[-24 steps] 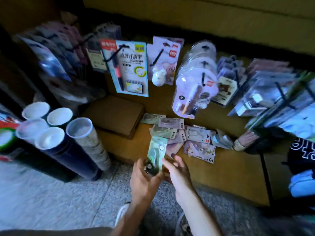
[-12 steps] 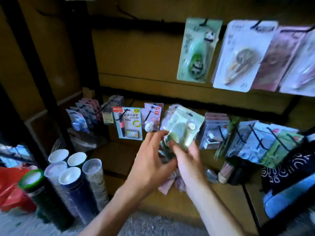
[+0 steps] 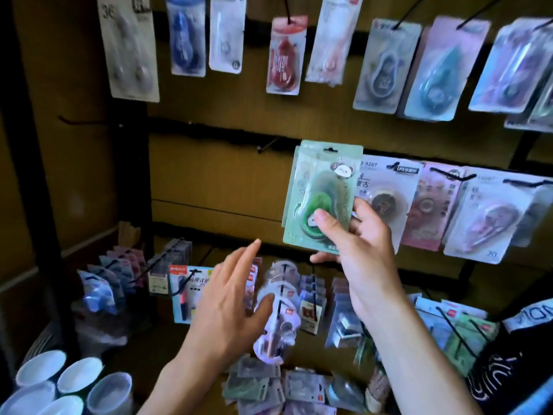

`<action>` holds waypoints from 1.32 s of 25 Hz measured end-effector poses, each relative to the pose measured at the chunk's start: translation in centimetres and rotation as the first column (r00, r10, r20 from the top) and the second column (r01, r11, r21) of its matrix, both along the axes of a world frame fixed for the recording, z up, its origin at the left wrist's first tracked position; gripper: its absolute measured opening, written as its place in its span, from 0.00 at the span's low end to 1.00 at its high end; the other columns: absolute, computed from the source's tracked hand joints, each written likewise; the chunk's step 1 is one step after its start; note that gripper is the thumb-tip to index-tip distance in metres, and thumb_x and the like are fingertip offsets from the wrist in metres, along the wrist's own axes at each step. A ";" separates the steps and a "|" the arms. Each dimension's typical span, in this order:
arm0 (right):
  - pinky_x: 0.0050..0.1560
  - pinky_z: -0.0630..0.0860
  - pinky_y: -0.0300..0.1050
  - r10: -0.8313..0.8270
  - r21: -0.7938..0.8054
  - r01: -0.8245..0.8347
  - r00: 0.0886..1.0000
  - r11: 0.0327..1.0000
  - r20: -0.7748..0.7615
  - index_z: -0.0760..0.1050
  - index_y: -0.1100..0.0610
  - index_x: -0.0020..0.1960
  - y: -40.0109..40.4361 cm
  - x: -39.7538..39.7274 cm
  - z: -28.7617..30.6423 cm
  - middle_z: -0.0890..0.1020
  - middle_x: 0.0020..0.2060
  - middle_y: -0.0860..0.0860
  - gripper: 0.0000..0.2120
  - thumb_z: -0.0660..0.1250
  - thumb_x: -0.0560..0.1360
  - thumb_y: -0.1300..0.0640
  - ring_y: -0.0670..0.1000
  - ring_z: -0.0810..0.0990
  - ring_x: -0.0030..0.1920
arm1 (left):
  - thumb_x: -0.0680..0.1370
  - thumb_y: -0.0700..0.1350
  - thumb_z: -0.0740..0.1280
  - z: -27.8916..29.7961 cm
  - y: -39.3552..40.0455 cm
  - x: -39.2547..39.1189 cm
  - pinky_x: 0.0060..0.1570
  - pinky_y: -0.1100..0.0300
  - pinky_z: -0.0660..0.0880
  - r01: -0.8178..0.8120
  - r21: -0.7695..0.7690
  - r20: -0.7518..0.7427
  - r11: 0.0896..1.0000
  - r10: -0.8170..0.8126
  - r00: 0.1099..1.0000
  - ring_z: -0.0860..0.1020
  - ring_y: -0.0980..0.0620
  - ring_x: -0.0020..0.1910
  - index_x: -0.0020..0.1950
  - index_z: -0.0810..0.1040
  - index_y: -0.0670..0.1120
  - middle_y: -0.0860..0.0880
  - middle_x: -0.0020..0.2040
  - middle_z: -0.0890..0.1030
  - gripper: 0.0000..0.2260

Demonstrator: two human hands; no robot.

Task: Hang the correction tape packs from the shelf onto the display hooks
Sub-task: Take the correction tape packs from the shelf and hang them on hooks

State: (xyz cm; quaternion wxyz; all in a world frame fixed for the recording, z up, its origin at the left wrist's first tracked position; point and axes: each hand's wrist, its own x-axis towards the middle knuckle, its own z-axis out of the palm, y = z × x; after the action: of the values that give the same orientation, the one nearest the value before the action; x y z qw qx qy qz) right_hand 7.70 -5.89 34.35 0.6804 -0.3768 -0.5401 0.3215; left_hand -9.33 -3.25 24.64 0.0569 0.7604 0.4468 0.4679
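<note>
1. Right hand (image 3: 357,247): fingers (image 3: 326,223) grasp a green correction tape pack (image 3: 321,193) by its lower part, thumb on the front over the green dispenser blister, other fingers behind and under the card.
2. The green correction tape pack is held upright in front of the middle row of the display, its hang slot at the top. A second green card edge shows just behind its left side; whether that is a separate pack in the grasp cannot be told.
3. Left hand (image 3: 230,307): fingers (image 3: 248,256) released and spread, holding nothing, raised below and left of the held pack, apart from it.
4. A bare display hook (image 3: 267,144) juts from the black rail just left of the held pack's top edge.
5. Hanging packs (image 3: 386,196) fill the middle row to the right of the held pack; an upper row of packs (image 3: 284,55) hangs above.
6. Loose packs (image 3: 257,384) lie in a heap on the shelf (image 3: 143,360) beneath both wrists.
7. White-capped tubes (image 3: 74,381) stand clustered at the lower left.
</note>
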 end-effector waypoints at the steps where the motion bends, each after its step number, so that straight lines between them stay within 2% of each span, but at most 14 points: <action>1: 0.30 0.79 0.44 -0.002 -0.011 0.002 1.000 1.000 -0.019 0.77 0.56 0.56 0.4 -0.1 -0.3 0.86 0.47 0.54 0.09 0.70 0.76 0.62 0.51 0.85 0.46 | 0.73 0.56 0.64 -0.2 -0.1 0.1 0.69 0.54 0.66 -0.005 -0.004 0.008 1.000 0.005 1.000 0.64 0.57 0.71 0.78 0.53 0.57 0.57 0.73 0.65 0.35; 5: 0.29 0.79 0.43 -0.014 -0.035 0.013 0.998 0.999 -0.053 0.78 0.55 0.54 1.6 -0.3 -0.6 0.85 0.47 0.55 0.08 0.70 0.76 0.62 0.55 0.85 0.48 | 0.74 0.55 0.67 0.0 0.3 0.0 0.69 0.57 0.65 -0.038 0.024 0.022 0.999 0.037 0.999 0.63 0.58 0.71 0.78 0.51 0.58 0.58 0.74 0.63 0.37; 9: 0.27 0.79 0.43 -0.007 -0.035 0.006 0.999 0.999 -0.033 0.78 0.57 0.55 1.8 0.2 -0.3 0.85 0.46 0.56 0.08 0.69 0.76 0.62 0.51 0.85 0.44 | 0.73 0.59 0.67 -0.4 0.4 -0.2 0.67 0.65 0.60 -0.035 0.017 -0.016 0.999 0.035 0.999 0.60 0.63 0.70 0.78 0.48 0.59 0.62 0.73 0.61 0.39; 17: 0.29 0.80 0.44 -0.040 -0.083 0.030 0.992 0.996 -0.123 0.79 0.57 0.55 3.6 0.0 -0.8 0.86 0.47 0.54 0.08 0.70 0.76 0.60 0.53 0.86 0.45 | 0.75 0.57 0.67 -0.6 -0.5 0.2 0.72 0.57 0.62 -0.012 -0.002 -0.013 1.000 0.012 1.000 0.57 0.60 0.74 0.77 0.47 0.62 0.62 0.75 0.60 0.38; 21: 0.32 0.82 0.44 -0.066 -0.178 0.017 0.959 0.984 -0.274 0.81 0.62 0.49 6.0 -0.6 -1.2 0.86 0.45 0.55 0.09 0.74 0.73 0.57 0.52 0.86 0.43 | 0.75 0.59 0.66 -0.7 -0.8 0.3 0.67 0.70 0.56 0.016 -0.016 -0.038 1.000 -0.017 0.999 0.56 0.68 0.70 0.74 0.45 0.65 0.68 0.70 0.58 0.36; 24: 0.37 0.83 0.47 -0.087 -0.219 0.012 0.939 0.976 -0.334 0.81 0.63 0.47 7.5 -0.6 -1.2 0.86 0.45 0.57 0.09 0.75 0.71 0.57 0.54 0.86 0.45 | 0.75 0.59 0.65 -0.8 -0.5 -0.4 0.63 0.73 0.55 0.012 -0.039 -0.096 0.999 -0.016 0.995 0.56 0.71 0.67 0.73 0.44 0.67 0.71 0.67 0.56 0.35; 26: 0.43 0.84 0.49 -0.074 -0.233 -0.022 0.915 0.972 -0.396 0.81 0.62 0.47 8.0 -0.9 -1.2 0.86 0.46 0.57 0.11 0.76 0.71 0.56 0.54 0.86 0.47 | 0.76 0.57 0.66 -0.6 -0.2 -0.6 0.63 0.75 0.54 -0.002 -0.045 -0.114 0.999 -0.003 0.993 0.56 0.72 0.65 0.75 0.48 0.64 0.70 0.66 0.58 0.35; 28: 0.49 0.83 0.50 -0.046 -0.240 -0.084 0.871 0.967 -0.490 0.80 0.61 0.47 8.4 -1.3 -1.0 0.85 0.49 0.58 0.11 0.76 0.70 0.56 0.54 0.85 0.49 | 0.75 0.55 0.67 -0.7 0.3 -1.0 0.64 0.75 0.54 -0.007 -0.053 -0.124 0.999 0.000 0.992 0.61 0.67 0.66 0.77 0.56 0.56 0.64 0.67 0.63 0.33; 29: 0.50 0.83 0.50 -0.043 -0.252 -0.103 0.856 0.962 -0.515 0.79 0.60 0.48 8.6 -1.5 -1.3 0.84 0.51 0.58 0.11 0.76 0.71 0.56 0.55 0.84 0.50 | 0.75 0.55 0.67 -1.1 0.7 -1.4 0.65 0.73 0.56 -0.013 -0.056 -0.133 0.998 0.005 0.991 0.64 0.61 0.68 0.76 0.59 0.52 0.59 0.68 0.67 0.32; 31: 0.51 0.83 0.48 -0.110 -0.335 -0.074 0.861 0.939 -0.496 0.78 0.60 0.51 8.5 -1.7 -2.6 0.82 0.54 0.60 0.13 0.76 0.71 0.55 0.55 0.82 0.51 | 0.73 0.56 0.65 -2.6 1.5 -2.3 0.67 0.62 0.61 -0.045 -0.079 -0.183 0.996 0.030 0.983 0.68 0.50 0.68 0.75 0.63 0.46 0.48 0.70 0.71 0.33; 33: 0.51 0.83 0.48 -0.140 -0.416 -0.078 0.873 0.906 -0.468 0.77 0.60 0.54 8.0 -1.2 -5.4 0.80 0.52 0.58 0.14 0.74 0.72 0.56 0.54 0.81 0.49 | 0.72 0.55 0.66 -3.6 1.7 -3.0 0.66 0.54 0.66 -0.076 -0.134 -0.238 0.988 0.042 0.970 0.71 0.44 0.67 0.73 0.65 0.44 0.44 0.68 0.73 0.32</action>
State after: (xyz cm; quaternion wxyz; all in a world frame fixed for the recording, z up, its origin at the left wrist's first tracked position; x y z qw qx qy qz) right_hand 6.50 2.09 29.00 0.7016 -0.4303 -0.2627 0.5035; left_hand -12.37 -1.55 21.05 0.0439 0.7906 0.5051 0.3434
